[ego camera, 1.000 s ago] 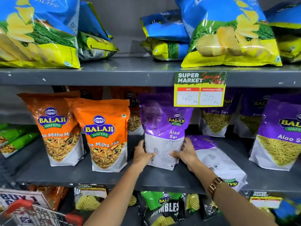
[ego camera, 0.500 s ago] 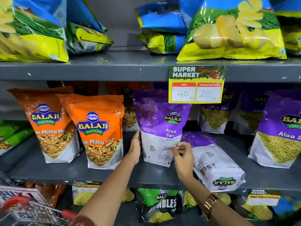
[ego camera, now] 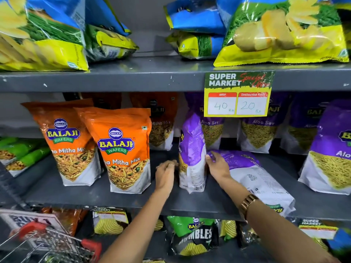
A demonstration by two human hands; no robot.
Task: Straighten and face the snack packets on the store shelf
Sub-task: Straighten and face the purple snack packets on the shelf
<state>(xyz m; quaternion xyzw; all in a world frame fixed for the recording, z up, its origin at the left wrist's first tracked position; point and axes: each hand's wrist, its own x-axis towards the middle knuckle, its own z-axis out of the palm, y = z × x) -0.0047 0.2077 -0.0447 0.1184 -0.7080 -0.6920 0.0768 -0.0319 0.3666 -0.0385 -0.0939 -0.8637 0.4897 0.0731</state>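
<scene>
Landmark: the purple Aloo Sev packet point(ego camera: 192, 154) stood upright on the middle shelf point(ego camera: 106, 198), below and left of the price tag point(ego camera: 238, 94), turned edge-on to the aisle.
Left hand point(ego camera: 164, 174): fingers loosely spread against the packet's left side; contact was probable but not certain.
Right hand point(ego camera: 218, 168): fingers pressed on the packet's right side, so the packet was steadied between both hands.
Risk: the narrow base could let the packet topple once released, or settle with its back panel outward.
Obstruction: a fallen purple packet point(ego camera: 254, 179) lay flat just right of the landmark, under the right wrist, crowding the turn.
Left neighbours: two orange Mitha Mix packets point(ego camera: 121, 149) stood facing forward, near the landmark.
</scene>
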